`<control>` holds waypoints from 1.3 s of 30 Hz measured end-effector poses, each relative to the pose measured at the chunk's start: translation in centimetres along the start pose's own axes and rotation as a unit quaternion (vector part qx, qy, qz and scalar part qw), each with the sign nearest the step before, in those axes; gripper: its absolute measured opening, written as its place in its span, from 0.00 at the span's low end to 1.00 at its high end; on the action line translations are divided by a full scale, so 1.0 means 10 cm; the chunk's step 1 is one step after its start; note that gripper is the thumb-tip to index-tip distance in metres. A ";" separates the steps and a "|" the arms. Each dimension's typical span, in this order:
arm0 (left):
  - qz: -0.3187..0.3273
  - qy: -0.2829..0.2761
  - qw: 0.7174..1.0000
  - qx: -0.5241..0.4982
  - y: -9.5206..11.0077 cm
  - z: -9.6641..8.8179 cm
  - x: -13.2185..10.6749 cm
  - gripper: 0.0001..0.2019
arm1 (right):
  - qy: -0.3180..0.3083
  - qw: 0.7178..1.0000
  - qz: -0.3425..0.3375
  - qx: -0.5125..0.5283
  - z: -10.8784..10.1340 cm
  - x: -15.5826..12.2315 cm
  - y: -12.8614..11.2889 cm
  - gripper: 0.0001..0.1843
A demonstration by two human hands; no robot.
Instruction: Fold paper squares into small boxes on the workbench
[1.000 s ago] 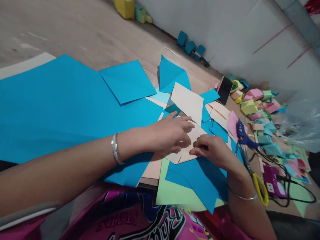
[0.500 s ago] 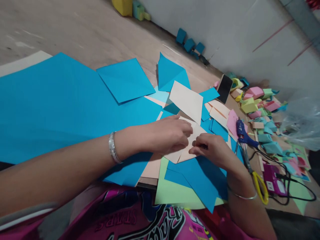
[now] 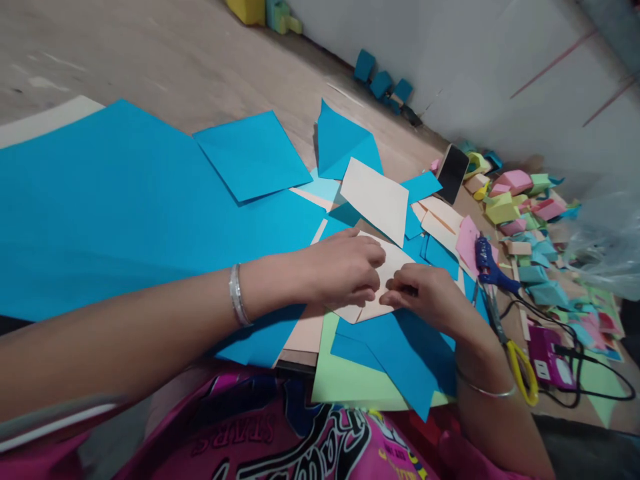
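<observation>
A cream piece of folding paper [image 3: 373,309] lies under both hands, with a crease or seam near its lower corner. My left hand [image 3: 347,269] rests over its left part, fingers curled and pressed down on it. On its right side, my right hand [image 3: 425,293] has fingers bent in and the thumb against the paper, closed at a fold. The fingertips are partly hidden. Just beyond lies another cream square [image 3: 376,199]. Blue paper pieces [image 3: 395,353] and a pale green sheet [image 3: 345,387] lie beneath, near my body.
A large blue sheet [image 3: 125,213] spreads to the left, with a blue square [image 3: 253,159] on its edge. On the right are a blue glue gun [image 3: 490,267], yellow-handled scissors [image 3: 523,373], a phone [image 3: 453,175], a purple power box [image 3: 550,357] with cords, and many folded paper pieces [image 3: 505,207].
The camera view has shifted slightly. Both hands stay on the cream paper in almost the same pose; the left forearm has moved a little to the right.
</observation>
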State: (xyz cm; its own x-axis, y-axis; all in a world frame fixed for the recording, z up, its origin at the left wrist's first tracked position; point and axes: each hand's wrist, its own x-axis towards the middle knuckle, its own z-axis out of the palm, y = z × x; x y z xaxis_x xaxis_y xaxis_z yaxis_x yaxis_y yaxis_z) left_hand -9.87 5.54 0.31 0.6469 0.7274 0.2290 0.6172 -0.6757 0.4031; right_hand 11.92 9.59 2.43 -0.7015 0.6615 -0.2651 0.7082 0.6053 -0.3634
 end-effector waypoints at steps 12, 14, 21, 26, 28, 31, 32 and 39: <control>-0.061 -0.006 0.998 -0.021 0.14 0.05 0.00 0.06 | 0.010 0.998 -0.001 -0.069 0.00 0.00 -0.02 0.10; -0.070 0.007 0.997 -0.025 0.16 0.06 -0.02 0.08 | 0.009 0.997 0.002 -0.071 -0.01 0.00 -0.03 0.10; -0.073 0.007 0.997 -0.023 0.19 0.05 -0.06 0.15 | 0.008 0.998 -0.004 -0.062 -0.02 0.00 -0.05 0.13; -0.066 -0.012 0.997 -0.028 0.19 0.03 -0.08 0.19 | 0.009 0.998 -0.013 -0.065 -0.01 0.00 -0.03 0.16; -0.068 -0.013 0.997 -0.029 0.19 0.02 -0.08 0.19 | 0.009 0.998 -0.016 -0.065 -0.01 0.00 -0.03 0.15; -0.069 -0.015 0.997 -0.028 0.19 0.02 -0.07 0.18 | 0.009 0.997 -0.014 -0.073 -0.02 0.00 -0.03 0.15; -0.068 -0.015 0.997 -0.028 0.19 0.03 -0.07 0.18 | 0.008 0.997 -0.010 -0.075 -0.02 0.00 -0.03 0.15; -0.072 -0.021 0.997 -0.032 0.18 0.03 -0.07 0.19 | 0.004 0.998 0.006 -0.062 0.00 0.02 -0.01 0.10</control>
State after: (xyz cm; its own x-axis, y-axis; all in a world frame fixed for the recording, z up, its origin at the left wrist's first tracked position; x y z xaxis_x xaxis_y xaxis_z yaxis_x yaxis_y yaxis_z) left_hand -9.05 3.79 0.58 0.5725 0.8099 0.1276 0.6759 -0.5543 0.4857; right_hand 11.72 9.61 2.39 -0.6931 0.6718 -0.2613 0.7208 0.6478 -0.2467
